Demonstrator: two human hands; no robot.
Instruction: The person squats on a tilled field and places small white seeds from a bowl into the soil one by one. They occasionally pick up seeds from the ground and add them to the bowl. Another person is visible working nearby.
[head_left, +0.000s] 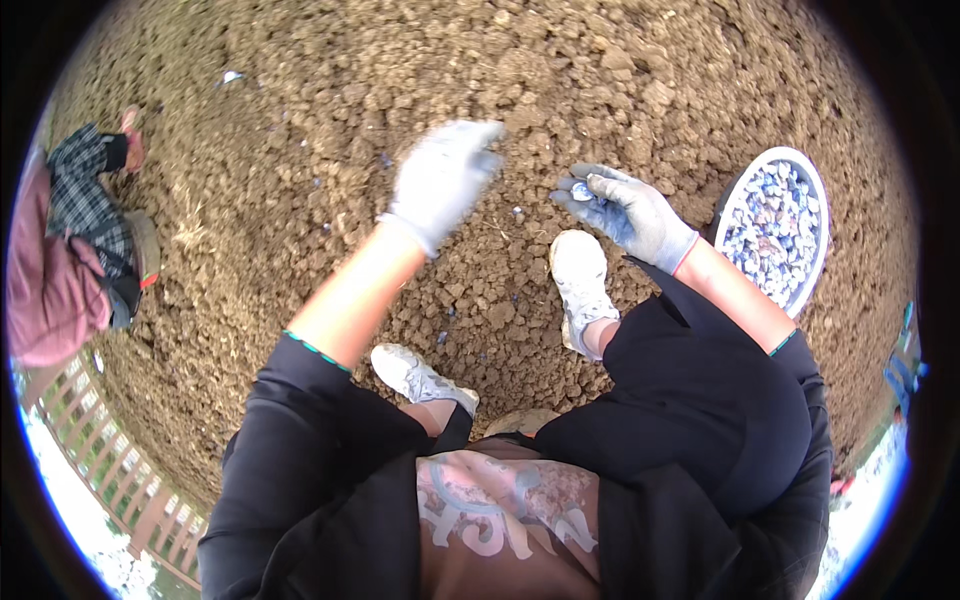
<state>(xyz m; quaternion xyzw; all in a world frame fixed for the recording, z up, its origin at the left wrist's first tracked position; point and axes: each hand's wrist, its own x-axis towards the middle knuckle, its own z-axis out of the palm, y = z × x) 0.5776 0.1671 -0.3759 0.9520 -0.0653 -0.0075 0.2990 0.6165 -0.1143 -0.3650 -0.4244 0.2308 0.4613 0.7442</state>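
Note:
My left hand (444, 184), in a pale glove, is blurred above the cloddy brown soil (480, 292); its fingers point right, and whether it holds anything is hidden. To the right, my right hand (634, 214), in a grey-stained glove, has its fingers curled around a small whitish-blue piece (582, 192), perhaps a coated seed piece or a stone. Beyond my right wrist stands a pale-rimmed oval tub (823, 217), holding many similar white and blue pieces. A few small bluish bits lie on the soil between and below my hands.
My white shoes (581, 277) rest on the soil below my hands. At the far left another person in a plaid sleeve (90, 187) reaches to the ground. A slatted fence (142, 517) runs along the lower left. Part of another person in blue (904, 371) shows at the right edge.

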